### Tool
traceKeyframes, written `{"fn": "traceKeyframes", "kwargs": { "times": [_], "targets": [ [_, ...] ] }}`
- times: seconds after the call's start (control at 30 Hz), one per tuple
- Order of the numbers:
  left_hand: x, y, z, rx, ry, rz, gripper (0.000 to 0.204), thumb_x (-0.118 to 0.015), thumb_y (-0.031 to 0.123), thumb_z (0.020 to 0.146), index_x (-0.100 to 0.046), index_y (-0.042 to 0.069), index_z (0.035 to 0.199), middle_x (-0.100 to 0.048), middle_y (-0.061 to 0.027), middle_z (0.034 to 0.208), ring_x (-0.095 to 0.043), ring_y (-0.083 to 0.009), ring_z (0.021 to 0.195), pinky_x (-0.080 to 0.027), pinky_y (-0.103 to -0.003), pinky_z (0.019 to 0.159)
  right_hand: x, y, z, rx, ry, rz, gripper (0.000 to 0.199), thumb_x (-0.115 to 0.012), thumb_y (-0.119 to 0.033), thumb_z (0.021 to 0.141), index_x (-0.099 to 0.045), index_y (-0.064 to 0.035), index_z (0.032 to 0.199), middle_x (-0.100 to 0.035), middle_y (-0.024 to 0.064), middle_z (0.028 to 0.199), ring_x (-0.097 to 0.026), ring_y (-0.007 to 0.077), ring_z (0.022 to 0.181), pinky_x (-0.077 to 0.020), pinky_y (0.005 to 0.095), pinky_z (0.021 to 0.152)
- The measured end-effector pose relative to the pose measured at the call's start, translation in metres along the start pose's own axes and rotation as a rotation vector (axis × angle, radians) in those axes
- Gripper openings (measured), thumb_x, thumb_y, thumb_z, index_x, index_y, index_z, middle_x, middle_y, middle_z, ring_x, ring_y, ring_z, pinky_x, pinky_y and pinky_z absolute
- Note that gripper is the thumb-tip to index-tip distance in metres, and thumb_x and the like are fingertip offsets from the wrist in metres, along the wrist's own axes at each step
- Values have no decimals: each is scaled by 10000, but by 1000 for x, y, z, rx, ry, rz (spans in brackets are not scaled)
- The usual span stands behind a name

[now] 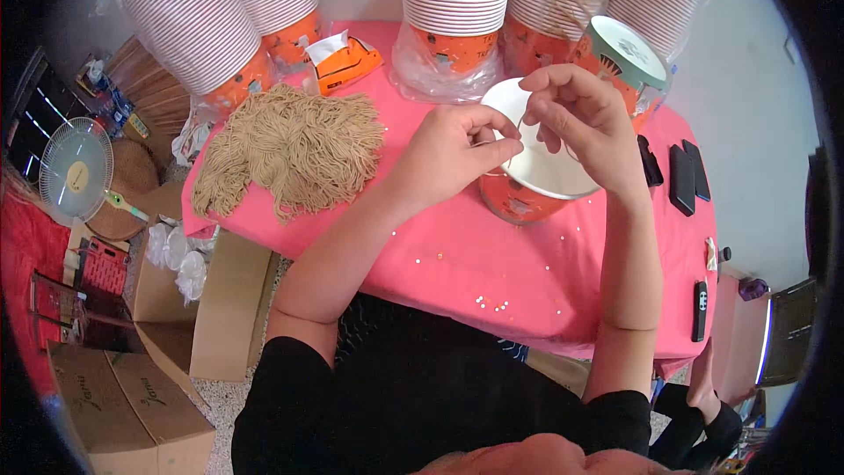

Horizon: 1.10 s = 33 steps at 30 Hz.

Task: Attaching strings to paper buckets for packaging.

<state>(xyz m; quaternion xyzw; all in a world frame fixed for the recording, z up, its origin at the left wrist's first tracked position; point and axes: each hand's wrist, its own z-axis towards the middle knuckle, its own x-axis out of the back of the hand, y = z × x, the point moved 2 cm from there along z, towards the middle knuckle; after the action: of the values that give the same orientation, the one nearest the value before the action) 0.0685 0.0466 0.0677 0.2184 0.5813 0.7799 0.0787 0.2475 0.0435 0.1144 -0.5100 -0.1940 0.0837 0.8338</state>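
Over a paper bucket point(520, 202) with a white inside and an orange printed outside, both my hands are raised. My left hand point(462, 151) pinches a thin tan cord point(518, 126) at its fingertips, near the bucket's left rim. My right hand point(587, 119), above the bucket's right side, has its fingers curled with the thumb against them on the same cord. Part of the cord seems to hang under the right hand against the white inside; the fingers hide its ends. To the left lies a big pile of tan cords point(294, 154).
Tall stacks of paper buckets point(457, 0) in plastic line the table's back. An orange soft pack point(345, 62) and an upside-down bucket point(629, 48) stand before them. Phones point(682, 178) and a black tool point(700, 310) lie right. Small white dots point(492, 305) dot the pink tablecloth point(422, 255).
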Motion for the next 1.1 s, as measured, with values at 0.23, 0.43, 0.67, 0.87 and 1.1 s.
{"fn": "traceKeyframes", "kwargs": {
  "times": [0.23, 0.43, 0.67, 0.87, 1.1],
  "targets": [
    [-1, -4, 0, -49, -8, -37, 134, -632, 50, 898, -622, -38, 998, -640, -19, 857, -602, -48, 741, -502, -195, 649, -2, 10, -3, 63, 62, 76, 131, -586, -38, 912, -627, 2, 1030, -639, 20, 843, -588, 55, 730, -473, 206, 578],
    [-1, -4, 3, -134, 28, -417, 108, -629, 83, 904, -627, -22, 927, -632, -8, 803, -479, -10, 629, -357, -189, 508, 3, 20, -2, 192, 210, -485, 112, -619, -18, 844, -640, -2, 952, -650, 61, 837, -619, 164, 712, -499, 278, 609],
    [13, -20, 1, -94, -59, -685, 104, -609, 113, 925, -620, 16, 961, -628, -27, 820, -447, -43, 592, -352, -176, 533, 5, -1, -12, 149, 3, -579, 89, -662, -9, 775, -650, 1, 863, -626, 77, 773, -586, 192, 701, -474, 309, 673],
    [11, -21, -1, -104, -42, -709, 107, -598, 122, 933, -618, 23, 969, -626, -25, 813, -466, -47, 601, -362, -177, 540, -4, 17, -16, -63, -96, -574, 173, -655, -90, 798, -725, -21, 941, -669, 118, 692, -615, 191, 584, -469, 319, 557],
    [11, -24, -3, -150, 12, -671, 120, -553, 120, 950, -609, 24, 994, -622, -31, 842, -456, -61, 620, -360, -191, 542, -15, 21, -11, -99, -162, -578, 117, -649, -75, 794, -680, 17, 860, -647, 112, 671, -600, 176, 589, -470, 320, 581]
  ]
}}
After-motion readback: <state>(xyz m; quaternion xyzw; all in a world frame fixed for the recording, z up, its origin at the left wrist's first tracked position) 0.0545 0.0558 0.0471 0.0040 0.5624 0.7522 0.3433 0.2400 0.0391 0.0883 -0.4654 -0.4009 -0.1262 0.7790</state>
